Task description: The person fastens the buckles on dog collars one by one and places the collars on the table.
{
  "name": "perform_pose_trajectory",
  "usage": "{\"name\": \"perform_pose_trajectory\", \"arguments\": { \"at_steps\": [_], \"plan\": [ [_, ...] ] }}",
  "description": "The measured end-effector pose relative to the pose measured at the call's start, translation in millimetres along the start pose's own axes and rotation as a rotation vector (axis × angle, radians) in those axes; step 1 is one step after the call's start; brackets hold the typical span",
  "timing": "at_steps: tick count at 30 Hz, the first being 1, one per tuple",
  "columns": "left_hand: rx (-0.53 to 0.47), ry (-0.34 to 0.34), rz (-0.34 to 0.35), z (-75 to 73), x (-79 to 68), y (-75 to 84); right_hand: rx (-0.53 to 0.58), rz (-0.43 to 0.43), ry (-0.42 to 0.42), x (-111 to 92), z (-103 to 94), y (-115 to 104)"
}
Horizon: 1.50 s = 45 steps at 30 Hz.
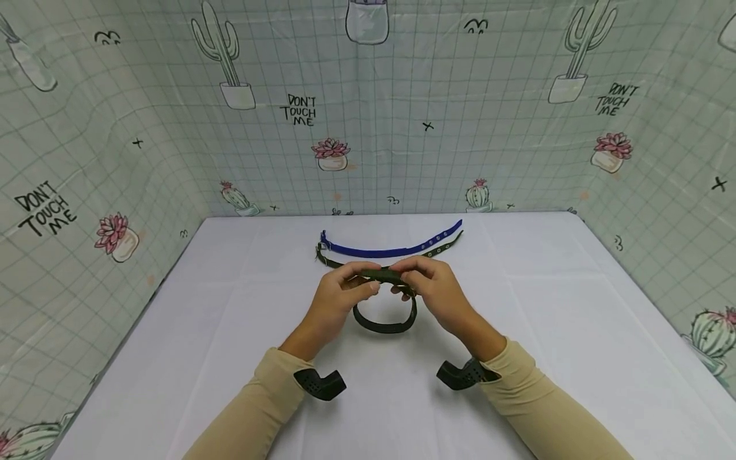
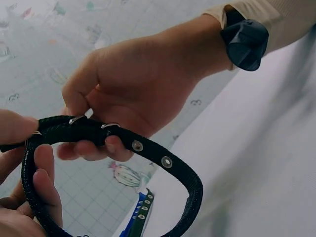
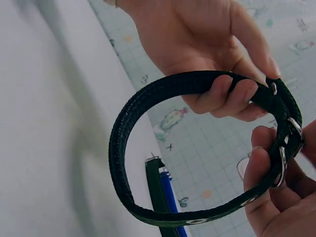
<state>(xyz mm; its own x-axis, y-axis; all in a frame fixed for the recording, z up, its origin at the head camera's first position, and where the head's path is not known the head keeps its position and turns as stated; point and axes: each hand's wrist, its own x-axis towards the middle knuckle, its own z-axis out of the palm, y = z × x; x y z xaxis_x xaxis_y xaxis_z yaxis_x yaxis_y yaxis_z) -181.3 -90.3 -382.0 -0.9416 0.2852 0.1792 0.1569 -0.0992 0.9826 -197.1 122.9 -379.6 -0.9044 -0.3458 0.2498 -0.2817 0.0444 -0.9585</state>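
Note:
A dark green collar (image 1: pixel 384 328) is held above the table, bent round into a closed loop. My left hand (image 1: pixel 333 300) pinches its top band from the left; my right hand (image 1: pixel 439 291) pinches the same band from the right. A silver buckle (image 3: pixel 295 129) and a metal D-ring (image 3: pixel 282 168) lie by the right fingers in the right wrist view. The left fingers grip the overlapping straps near a small metal loop (image 3: pixel 274 89). Metal-rimmed holes show along the band in the left wrist view. Fingers partly cover the buckle area.
Behind the hands a blue collar (image 1: pixel 379 253) lies stretched out on the white table (image 1: pixel 276 281), with a second green collar (image 1: pixel 441 249) just in front of it, partly hidden by the hands. A patterned cloth (image 1: pixel 397 166) hangs around the back and sides.

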Motion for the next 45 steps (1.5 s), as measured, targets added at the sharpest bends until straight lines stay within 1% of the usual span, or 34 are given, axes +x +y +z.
{"name": "perform_pose_trajectory", "arguments": {
  "at_steps": [2, 4, 7, 12, 19, 22, 26, 29, 33, 36, 45],
  "plan": [
    [0.008, -0.025, 0.003, -0.1, 0.1, -1.3, -0.008, -0.026, 0.003, -1, 0.0, 0],
    [0.016, -0.031, 0.01, 0.7, 0.5, -2.6, -0.03, -0.058, 0.001, -1, 0.5, -1],
    [0.035, -0.012, 0.021, 2.0, 0.8, -3.9, -0.077, -0.1, -0.017, -1, 1.4, -1],
    [0.07, 0.011, 0.036, 2.2, -0.2, -3.4, -0.157, -0.134, -0.046, -3, 0.9, -2],
    [0.115, -0.002, 0.045, 2.7, -0.6, -2.4, -0.265, -0.243, -0.03, -3, -1.7, -4],
    [0.149, 0.003, 0.046, 3.1, -0.8, -2.5, -0.289, -0.282, -0.032, -2, -0.9, -3],
    [0.208, 0.009, 0.045, 3.4, -2.2, -2.4, -0.327, -0.355, -0.032, -2, 2.7, -2],
    [0.209, 0.014, 0.044, 3.6, -2.6, -2.5, -0.349, -0.404, -0.01, -3, 6.0, -8],
    [0.191, 0.024, 0.048, 3.9, -2.0, -2.4, -0.375, -0.422, 0.027, -7, 9.6, -26],
    [0.196, 0.032, 0.05, 4.1, -1.8, -2.4, -0.381, -0.416, 0.039, -10, 11.0, -36],
    [0.225, 0.064, 0.072, 4.4, -1.6, -3.5, -0.35, -0.441, 0.064, -11, 11.4, -36]
  ]
}}
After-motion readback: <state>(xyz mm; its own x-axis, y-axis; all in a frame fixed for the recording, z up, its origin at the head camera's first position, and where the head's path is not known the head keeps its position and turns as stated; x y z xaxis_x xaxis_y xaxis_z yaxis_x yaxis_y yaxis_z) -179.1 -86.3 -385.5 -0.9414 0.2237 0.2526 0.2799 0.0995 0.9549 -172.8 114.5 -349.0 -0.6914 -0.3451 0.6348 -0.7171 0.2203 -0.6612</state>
